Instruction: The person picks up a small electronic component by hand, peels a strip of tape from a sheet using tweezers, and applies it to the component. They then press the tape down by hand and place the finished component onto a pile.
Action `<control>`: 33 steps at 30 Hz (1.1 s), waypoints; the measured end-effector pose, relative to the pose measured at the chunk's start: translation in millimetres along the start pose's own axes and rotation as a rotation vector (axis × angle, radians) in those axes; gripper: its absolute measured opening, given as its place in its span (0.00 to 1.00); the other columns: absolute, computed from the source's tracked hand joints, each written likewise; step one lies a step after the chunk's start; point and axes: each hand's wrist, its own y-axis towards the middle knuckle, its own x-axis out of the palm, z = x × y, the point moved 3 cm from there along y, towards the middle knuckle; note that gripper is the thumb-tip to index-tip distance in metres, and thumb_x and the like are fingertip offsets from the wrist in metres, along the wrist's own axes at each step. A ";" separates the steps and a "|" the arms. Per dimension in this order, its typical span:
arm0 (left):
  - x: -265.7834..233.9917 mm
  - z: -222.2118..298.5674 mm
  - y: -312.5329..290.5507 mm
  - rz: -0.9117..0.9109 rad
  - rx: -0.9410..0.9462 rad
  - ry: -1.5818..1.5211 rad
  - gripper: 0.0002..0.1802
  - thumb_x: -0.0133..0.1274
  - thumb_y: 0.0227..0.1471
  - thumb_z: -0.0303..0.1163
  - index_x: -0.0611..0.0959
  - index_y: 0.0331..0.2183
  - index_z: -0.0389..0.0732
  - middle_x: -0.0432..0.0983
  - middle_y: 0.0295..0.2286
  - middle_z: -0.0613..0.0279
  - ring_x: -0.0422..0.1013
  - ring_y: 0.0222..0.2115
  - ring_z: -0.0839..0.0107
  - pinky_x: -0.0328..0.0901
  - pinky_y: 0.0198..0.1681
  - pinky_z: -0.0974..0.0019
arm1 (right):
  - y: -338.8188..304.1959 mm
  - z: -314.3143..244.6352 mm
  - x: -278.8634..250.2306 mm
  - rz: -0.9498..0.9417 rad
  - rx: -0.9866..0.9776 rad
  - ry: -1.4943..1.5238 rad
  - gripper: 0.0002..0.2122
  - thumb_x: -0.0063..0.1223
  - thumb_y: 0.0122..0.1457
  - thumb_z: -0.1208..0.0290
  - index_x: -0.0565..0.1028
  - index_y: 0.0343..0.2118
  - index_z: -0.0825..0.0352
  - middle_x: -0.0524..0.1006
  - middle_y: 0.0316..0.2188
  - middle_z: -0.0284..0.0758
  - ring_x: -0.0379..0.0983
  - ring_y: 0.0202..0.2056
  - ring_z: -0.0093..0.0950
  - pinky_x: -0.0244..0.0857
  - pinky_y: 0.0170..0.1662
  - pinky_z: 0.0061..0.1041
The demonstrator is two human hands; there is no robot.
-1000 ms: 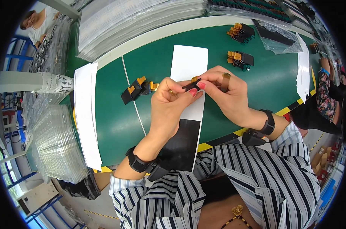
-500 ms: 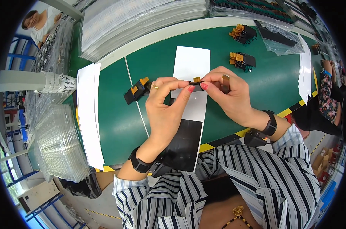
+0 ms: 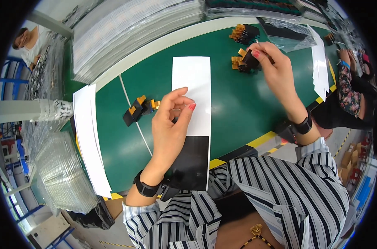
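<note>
My right hand (image 3: 277, 68) is over the right side of the green table, thumb and fingers pinching a small black flat part (image 3: 251, 59) with an orange flex tail. It is right at a stack of similar black and orange parts (image 3: 237, 64), and the two overlap in view. My left hand (image 3: 171, 120) hovers over the white strip (image 3: 192, 76), fingers loosely curled and apart from the thumb, with nothing seen in them. Below it a black sheet (image 3: 192, 159) covers the near end of the strip. Several more black and orange parts (image 3: 134, 111) lie left of my left hand.
Another stack of orange and black parts (image 3: 243, 34) sits farther back, beside a clear plastic bag (image 3: 288, 35). White paper sheets (image 3: 88, 137) line the left edge. Stacked clear trays (image 3: 134, 29) stand behind the table. A co-worker's sleeve (image 3: 349, 89) shows far right.
My hands have parted from the small part they held together. The right hand has moved right and away to the stack; the left hand's fingers have loosened. The view has shifted slightly.
</note>
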 end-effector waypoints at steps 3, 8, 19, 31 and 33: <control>-0.6 -0.9 0.3 -0.039 0.020 0.075 0.06 0.49 0.46 0.22 0.75 0.32 0.36 0.72 0.26 0.63 0.66 0.26 0.79 0.62 0.31 0.76 | 2.6 20.6 -10.0 -0.129 0.149 -0.172 0.04 0.44 0.53 0.80 0.71 0.30 0.71 0.71 0.29 0.34 0.66 0.30 0.21 0.60 0.35 0.17; -15.2 22.9 -16.1 -0.175 0.198 0.573 0.11 0.52 0.42 0.24 0.75 0.33 0.36 0.72 0.28 0.61 0.67 0.27 0.71 0.63 0.32 0.71 | -0.4 6.0 -14.9 0.065 -0.116 -0.146 0.05 0.42 0.54 0.78 0.71 0.29 0.73 0.71 0.28 0.35 0.66 0.31 0.23 0.60 0.37 0.19; -5.5 3.4 -54.5 -0.157 0.438 1.293 0.23 0.56 0.37 0.37 0.74 0.37 0.35 0.63 0.43 0.54 0.60 0.39 0.60 0.58 0.42 0.60 | -29.7 -28.3 80.0 -0.334 0.608 0.815 0.11 0.40 0.58 0.71 0.70 0.30 0.76 0.73 0.31 0.41 0.74 0.28 0.28 0.70 0.31 0.19; -14.6 -1.7 -49.7 -0.191 0.472 1.247 0.23 0.55 0.38 0.41 0.74 0.37 0.37 0.63 0.43 0.54 0.59 0.40 0.61 0.56 0.42 0.60 | -23.3 -12.6 86.5 -0.251 0.679 0.828 0.12 0.42 0.57 0.69 0.70 0.30 0.76 0.73 0.28 0.40 0.74 0.28 0.28 0.70 0.32 0.21; -14.5 -2.5 -49.1 -0.200 0.478 1.246 0.23 0.55 0.38 0.41 0.74 0.37 0.37 0.63 0.44 0.54 0.59 0.40 0.61 0.56 0.41 0.60 | -22.7 -13.7 88.3 -0.260 0.687 0.821 0.12 0.42 0.57 0.68 0.70 0.30 0.76 0.73 0.28 0.40 0.74 0.28 0.28 0.70 0.32 0.21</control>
